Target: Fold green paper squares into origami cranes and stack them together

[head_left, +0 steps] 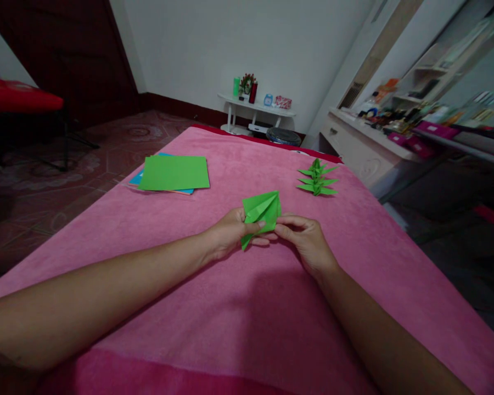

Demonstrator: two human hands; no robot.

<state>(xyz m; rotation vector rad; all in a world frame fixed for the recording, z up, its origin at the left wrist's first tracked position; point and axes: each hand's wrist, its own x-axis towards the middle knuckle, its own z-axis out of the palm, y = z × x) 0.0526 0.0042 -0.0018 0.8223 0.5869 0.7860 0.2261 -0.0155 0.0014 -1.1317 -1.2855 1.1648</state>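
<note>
A folded green paper piece (262, 214) is held upright just above the pink cloth (230, 307) near the middle of the table. My left hand (229, 235) pinches its left side, thumb across the front. My right hand (304, 237) pinches its lower right edge with fingertips together. Both hands meet at the paper's base. A finished green folded paper tree shape (316, 179) lies flat on the cloth, farther away and to the right of my hands.
A stack of flat paper sheets (173, 173), green on top with blue beneath, lies at the far left of the cloth. Beyond the table stand a small white shelf (256, 108) with small items and a cluttered dresser (370, 142) at right.
</note>
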